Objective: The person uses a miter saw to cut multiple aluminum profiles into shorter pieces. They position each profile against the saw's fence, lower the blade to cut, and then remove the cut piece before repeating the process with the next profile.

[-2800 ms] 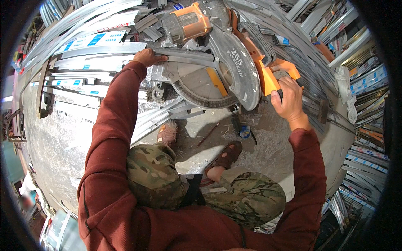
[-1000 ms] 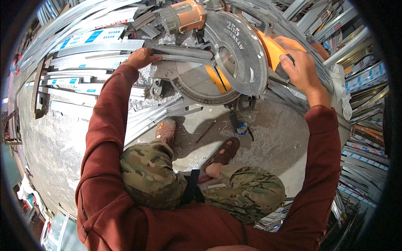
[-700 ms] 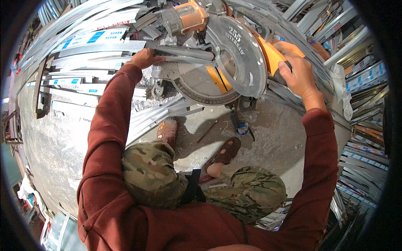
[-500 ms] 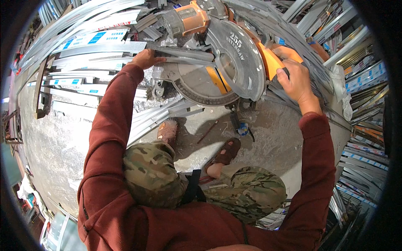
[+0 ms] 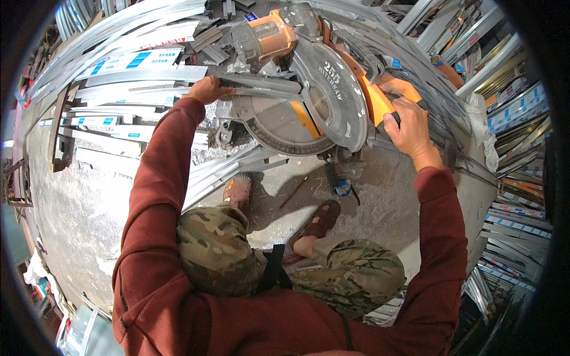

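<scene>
A mitre saw [image 5: 332,98] with a grey blade guard, orange motor housing and round base stands ahead of me on the floor. My right hand [image 5: 411,126] is closed around its orange and black handle [image 5: 379,101]. On the left side of the saw, my left hand [image 5: 209,90] grips a grey metal profile [image 5: 270,87], which lies along the back of the base and runs up to the guard. The blade is mostly hidden behind the guard. A yellow insert [image 5: 304,118] shows in the base beside it.
Long metal strips [image 5: 136,74], some with blue and white film, spread to the left and behind the saw. More profiles [image 5: 516,113] are stacked on the right. A blue tape measure [image 5: 343,187] and a thin brown stick [image 5: 293,192] lie near my feet.
The saw's guard and handle have shifted slightly left and nearer, together with my right hand. My left hand stays on the metal profile almost in the same place.
</scene>
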The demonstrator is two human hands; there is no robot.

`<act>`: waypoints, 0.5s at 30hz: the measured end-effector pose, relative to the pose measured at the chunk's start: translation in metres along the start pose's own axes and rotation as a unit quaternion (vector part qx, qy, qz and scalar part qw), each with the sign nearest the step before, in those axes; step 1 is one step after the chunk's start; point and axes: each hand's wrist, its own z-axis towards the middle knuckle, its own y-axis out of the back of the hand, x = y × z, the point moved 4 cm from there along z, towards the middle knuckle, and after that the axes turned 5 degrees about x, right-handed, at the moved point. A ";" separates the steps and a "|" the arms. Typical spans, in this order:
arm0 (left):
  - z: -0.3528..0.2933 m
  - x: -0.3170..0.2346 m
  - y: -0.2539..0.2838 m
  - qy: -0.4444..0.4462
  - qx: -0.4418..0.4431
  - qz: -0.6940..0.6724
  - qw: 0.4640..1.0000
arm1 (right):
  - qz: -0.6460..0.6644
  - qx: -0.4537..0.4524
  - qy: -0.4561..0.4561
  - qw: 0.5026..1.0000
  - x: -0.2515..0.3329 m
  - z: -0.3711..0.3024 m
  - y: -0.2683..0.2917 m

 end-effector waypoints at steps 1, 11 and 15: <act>0.000 0.000 -0.001 -0.001 -0.005 0.004 1.000 | -0.002 0.001 0.004 1.000 0.000 -0.001 0.000; -0.001 -0.005 0.002 0.013 0.022 -0.026 0.999 | 0.006 -0.012 0.014 1.000 -0.001 -0.006 -0.007; -0.002 -0.010 0.004 0.021 0.026 -0.003 0.999 | 0.000 0.008 0.002 1.000 -0.003 -0.009 -0.009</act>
